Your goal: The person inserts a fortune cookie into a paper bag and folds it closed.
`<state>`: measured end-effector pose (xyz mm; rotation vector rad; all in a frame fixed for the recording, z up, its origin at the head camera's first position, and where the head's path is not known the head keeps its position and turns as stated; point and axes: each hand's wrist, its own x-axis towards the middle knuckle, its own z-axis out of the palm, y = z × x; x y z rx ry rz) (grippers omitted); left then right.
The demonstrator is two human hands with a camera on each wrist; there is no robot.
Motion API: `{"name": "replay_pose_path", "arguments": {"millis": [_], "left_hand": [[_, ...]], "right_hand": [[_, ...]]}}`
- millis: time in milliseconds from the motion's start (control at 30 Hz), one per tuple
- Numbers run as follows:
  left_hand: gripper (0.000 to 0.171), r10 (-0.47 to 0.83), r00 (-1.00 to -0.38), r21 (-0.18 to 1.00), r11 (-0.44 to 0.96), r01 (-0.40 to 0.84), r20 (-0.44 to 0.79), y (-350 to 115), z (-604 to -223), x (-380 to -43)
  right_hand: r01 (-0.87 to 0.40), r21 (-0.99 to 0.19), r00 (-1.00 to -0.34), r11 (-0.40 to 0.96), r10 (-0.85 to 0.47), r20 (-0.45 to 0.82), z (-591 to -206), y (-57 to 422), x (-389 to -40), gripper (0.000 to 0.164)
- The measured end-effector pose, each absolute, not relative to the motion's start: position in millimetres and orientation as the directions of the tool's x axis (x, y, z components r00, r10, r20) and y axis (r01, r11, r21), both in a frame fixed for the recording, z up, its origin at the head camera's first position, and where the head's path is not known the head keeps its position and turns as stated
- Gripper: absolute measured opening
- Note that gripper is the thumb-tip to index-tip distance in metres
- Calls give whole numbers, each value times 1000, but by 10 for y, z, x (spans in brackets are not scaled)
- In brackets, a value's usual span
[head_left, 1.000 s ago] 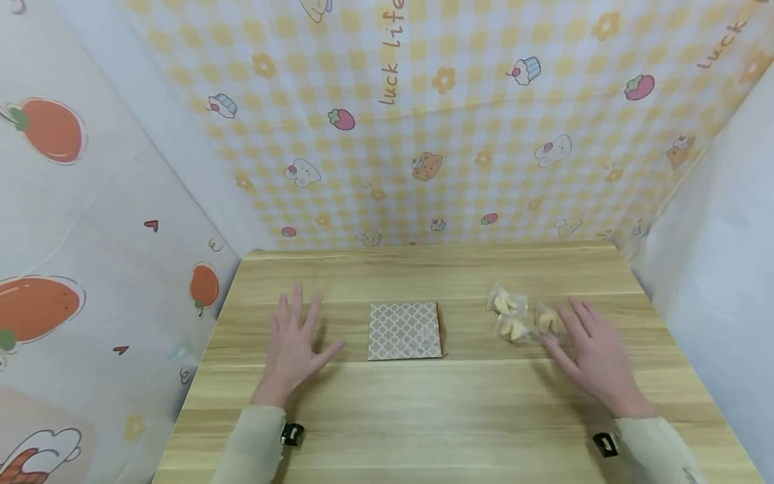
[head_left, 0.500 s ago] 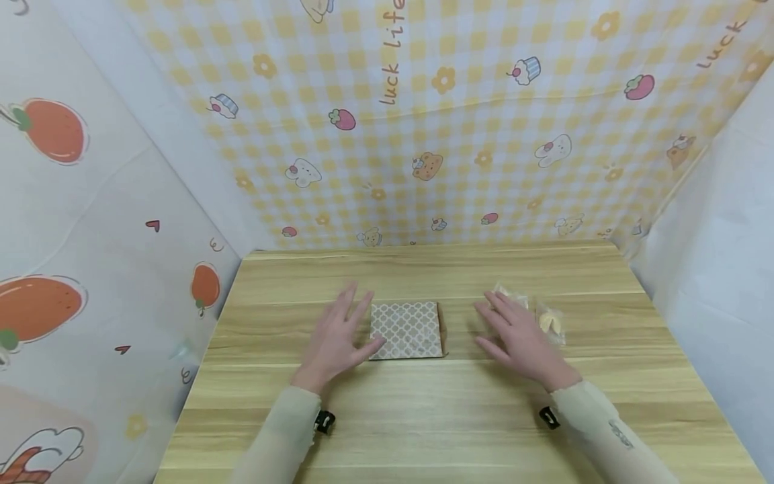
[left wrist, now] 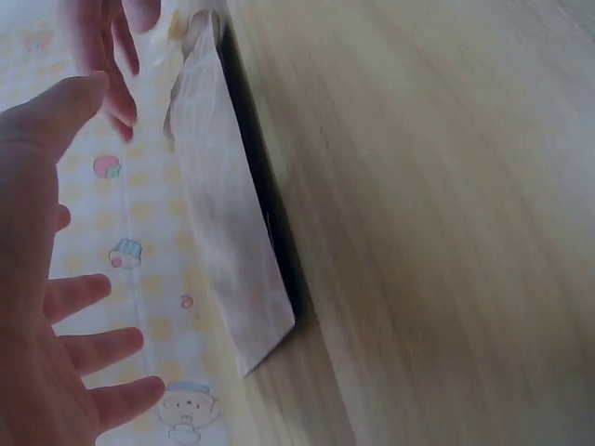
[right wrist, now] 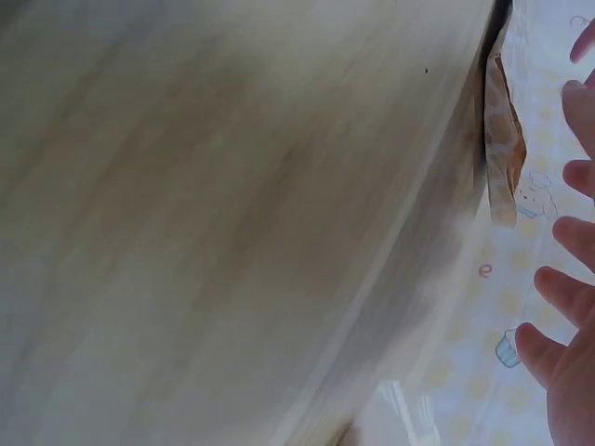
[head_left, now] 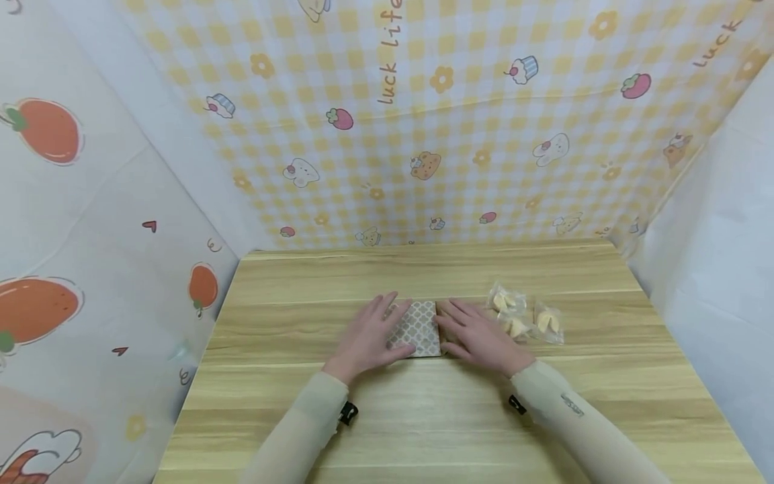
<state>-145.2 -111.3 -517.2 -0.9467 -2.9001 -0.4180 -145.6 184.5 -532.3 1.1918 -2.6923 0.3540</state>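
Observation:
A flat paper bag [head_left: 424, 328] with a grey-and-white lattice print lies mid-table, its brown open end facing right. My left hand [head_left: 367, 341] hovers over the bag's left part with fingers spread, hiding that side. At the opening, my right hand [head_left: 482, 341] has its fingertips right by the bag's edge, fingers extended. In the left wrist view the bag [left wrist: 223, 204] stands a little apart from the spread fingers. The right wrist view has the bag's crinkled mouth [right wrist: 502, 139] in front of the fingers. Neither hand grips anything.
Three fortune cookies in clear wrappers lie to the right: one at the back [head_left: 506, 300], one close behind my right hand [head_left: 516, 327] and one farther right [head_left: 548, 323]. A checked cloth wall [head_left: 375, 168] rises behind the wooden table [head_left: 417, 430].
Both hands have moved inward, the left rightward over the bag and the right leftward from the fortune cookies to the bag's open end. The bag and cookies stay in place.

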Motion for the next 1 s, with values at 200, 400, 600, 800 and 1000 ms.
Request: {"name": "replay_pose_path", "arguments": {"millis": [200, 400, 600, 800, 1000], "left_hand": [[94, 585, -807, 207, 782, 588, 82, -1028, -5207, -1465], [92, 589, -806, 207, 782, 588, 64, -976, -5208, -1474], [90, 609, -792, 227, 766, 602, 44, -921, -5199, -1477], [92, 629, -777, 230, 759, 610, -15, -841, -5146, -1550], [96, 647, -745, 260, 757, 600, -164, -700, -5028, -1670]], "right_hand": [[-731, -141, -682, 667, -711, 172, -5365, 1823, -1486, 52], [-719, -130, -695, 683, -708, 124, -5399, 1824, -1501, 51], [-691, -173, -720, 702, -689, 79, -5420, 1799, -1504, 47], [-681, -206, -727, 703, -683, 74, -5417, 1789, -1525, 46], [-690, -231, -716, 686, -693, 82, -5427, 1799, -1537, 45]]}}
